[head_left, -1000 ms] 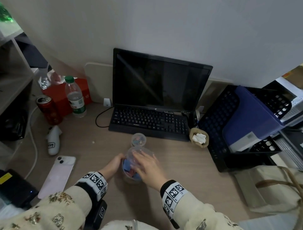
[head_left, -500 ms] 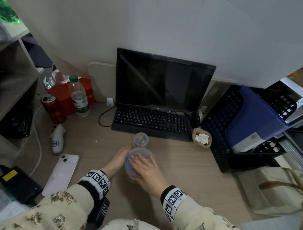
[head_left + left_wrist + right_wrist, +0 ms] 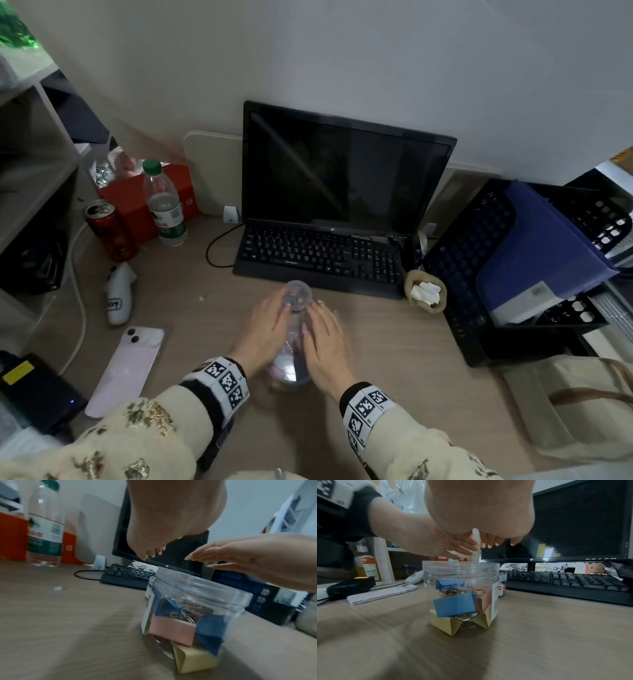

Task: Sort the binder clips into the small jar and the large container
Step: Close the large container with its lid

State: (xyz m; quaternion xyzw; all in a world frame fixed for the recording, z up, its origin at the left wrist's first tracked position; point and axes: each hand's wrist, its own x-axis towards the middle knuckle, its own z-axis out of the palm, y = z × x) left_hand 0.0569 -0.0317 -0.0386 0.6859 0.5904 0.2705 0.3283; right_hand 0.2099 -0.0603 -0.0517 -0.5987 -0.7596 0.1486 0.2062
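The large clear container (image 3: 290,365) stands on the desk between my hands, its mouth uncovered. Through its wall I see blue (image 3: 454,606), pink (image 3: 171,630) and yellow (image 3: 444,624) binder clips. The small jar (image 3: 298,295) stands just behind it, in front of the keyboard, with small clips inside. My left hand (image 3: 275,310) hovers over the container's left side, fingers straight, its tips close to the small jar; whether they touch is unclear. On the other side my right hand (image 3: 322,317) hovers the same way, flat and holding nothing.
A black keyboard (image 3: 318,253) and monitor (image 3: 342,171) stand behind the jars. Left lie a pink phone (image 3: 126,366), a water bottle (image 3: 164,202) and a red can (image 3: 109,233). Right are a paper cup (image 3: 426,291), a black file rack (image 3: 479,260) and a bag (image 3: 582,404).
My right hand has lifted off the large container's top and my left hand has left its side. Both now hover flat over it, reaching a little farther forward.
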